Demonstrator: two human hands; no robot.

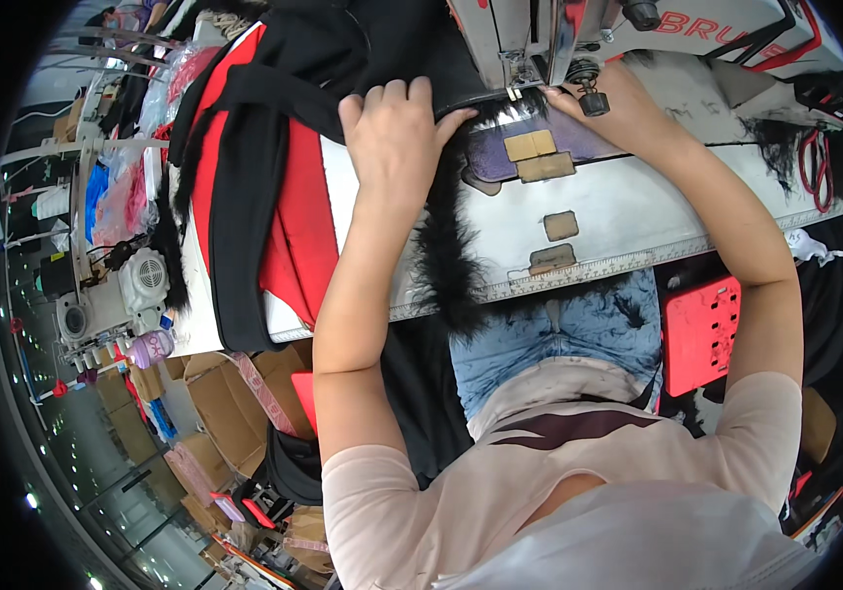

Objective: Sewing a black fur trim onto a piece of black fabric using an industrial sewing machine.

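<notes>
A black garment (372, 44) lies across the sewing table, its edge running under the presser foot (516, 92) of a sewing machine (525, 44). My left hand (392, 133) grips this edge left of the needle area, fingers curled over the cloth and thumb stretched right along it. A black fur strip (451, 256) hangs from the edge past the table's front. My right hand (613, 108) is just right of the presser foot, one fingertip touching the furry edge. Machine parts hide its other fingers.
Red fabric (299, 221) and a black band (235, 216) drape over the table's left side. A ruler strip (608, 264) follows the front edge. Red-handled scissors (816, 172) lie at the right. Below are a red perforated panel (702, 336) and cardboard boxes (230, 413).
</notes>
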